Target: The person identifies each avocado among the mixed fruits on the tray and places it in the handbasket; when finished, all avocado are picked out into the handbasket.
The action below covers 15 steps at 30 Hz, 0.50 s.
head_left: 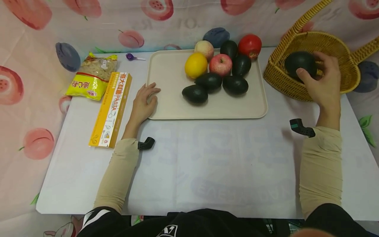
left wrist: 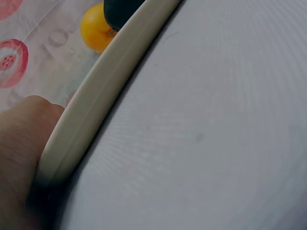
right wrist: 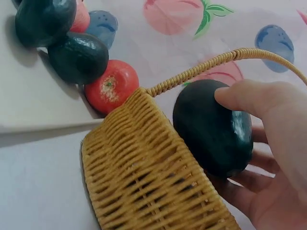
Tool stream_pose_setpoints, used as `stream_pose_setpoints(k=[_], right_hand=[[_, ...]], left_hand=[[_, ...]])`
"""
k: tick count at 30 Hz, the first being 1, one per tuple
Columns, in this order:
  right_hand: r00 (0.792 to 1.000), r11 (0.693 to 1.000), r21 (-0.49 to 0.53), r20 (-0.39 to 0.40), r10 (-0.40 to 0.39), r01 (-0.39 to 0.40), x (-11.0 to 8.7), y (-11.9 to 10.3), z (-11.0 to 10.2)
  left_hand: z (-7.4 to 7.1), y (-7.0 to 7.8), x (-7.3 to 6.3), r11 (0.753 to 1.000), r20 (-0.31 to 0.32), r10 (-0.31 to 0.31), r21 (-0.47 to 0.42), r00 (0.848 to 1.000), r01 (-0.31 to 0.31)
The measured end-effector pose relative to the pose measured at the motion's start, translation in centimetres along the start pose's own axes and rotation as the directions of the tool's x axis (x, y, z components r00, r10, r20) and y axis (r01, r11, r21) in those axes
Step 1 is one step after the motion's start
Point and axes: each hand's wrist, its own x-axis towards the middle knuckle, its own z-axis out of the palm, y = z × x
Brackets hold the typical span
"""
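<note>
My right hand [head_left: 325, 77] grips a dark green avocado [head_left: 300, 65] at the opening of a wicker basket [head_left: 284, 84]. In the right wrist view, thumb and fingers lie around the avocado [right wrist: 208, 129], just past the basket's rim. My left hand [head_left: 144, 102] rests on the left edge of a cream tray [head_left: 168, 110], its fingers relaxed. Several avocados [head_left: 209, 81] lie on that tray with an orange [head_left: 196, 65], a red apple [head_left: 220, 65], a pale peach [head_left: 204, 49] and a red pomegranate [head_left: 250, 46].
Left of the tray lie a yellow pasta box [head_left: 111, 110], a yellow bag of dry pasta [head_left: 93, 77] and a purple lollipop [head_left: 134, 57]. The basket's tall handle [head_left: 305, 18] arches above its opening. A fruit-print cloth [head_left: 177, 26] hangs behind the white table [head_left: 219, 164].
</note>
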Motion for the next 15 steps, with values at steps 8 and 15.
stream_pose_setpoints(k=[8, 15], right_hand=[[0.991, 0.989, 0.081, 0.043, 0.124, -0.127, 0.8, -0.3, 0.6], [0.989, 0.993, -0.02, 0.094, 0.118, -0.117, 1.5, 0.1, 0.9]], left_hand=[[-0.1, 0.0, 0.0, 1.0, 0.005, -0.001, 0.001, 1.0, 0.001], [0.0, 0.2, 0.1, 1.0, 0.008, -0.003, 0.002, 1.0, 0.003]])
